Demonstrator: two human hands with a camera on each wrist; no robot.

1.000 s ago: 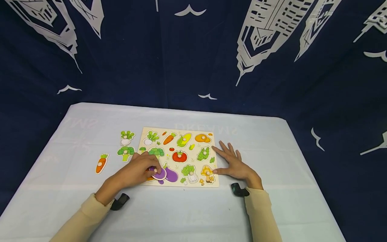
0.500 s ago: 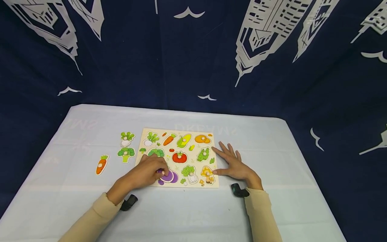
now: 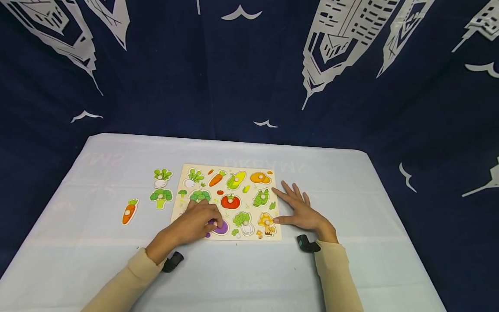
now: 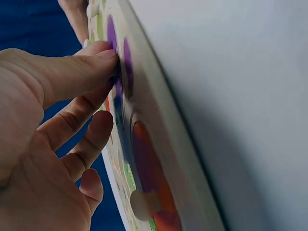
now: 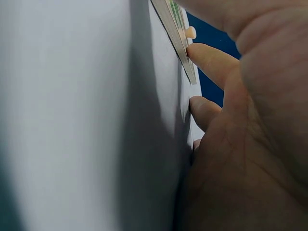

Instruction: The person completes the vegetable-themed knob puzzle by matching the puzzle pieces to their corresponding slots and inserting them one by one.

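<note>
A wooden vegetable puzzle board (image 3: pixel 246 203) lies on the table in the head view. My left hand (image 3: pixel 196 223) is over its lower left part, thumb and fingertips pinching the purple eggplant piece (image 3: pixel 221 228). The piece is at the eggplant picture; whether it lies flush cannot be told, as the hand covers part of it. In the left wrist view the pinched purple (image 4: pixel 112 33) is seen edge-on. My right hand (image 3: pixel 304 214) rests with fingers spread at the board's right edge, thumb and index finger touching it, near the mushroom piece (image 3: pixel 267 221).
Left of the board lie a loose carrot piece (image 3: pixel 130 212), a broccoli piece (image 3: pixel 161 198) and a white turnip piece (image 3: pixel 160 182). Knobbed pieces such as the tomato (image 3: pixel 230 202) and corn (image 3: pixel 235 180) sit in the board. A dark blue printed cloth (image 3: pixel 175 86) hangs behind the table.
My left hand has slid right across the board, bringing the eggplant piece over the eggplant picture, which the piece earlier overlapped only partly. The right hand has stayed at the board's edge.
</note>
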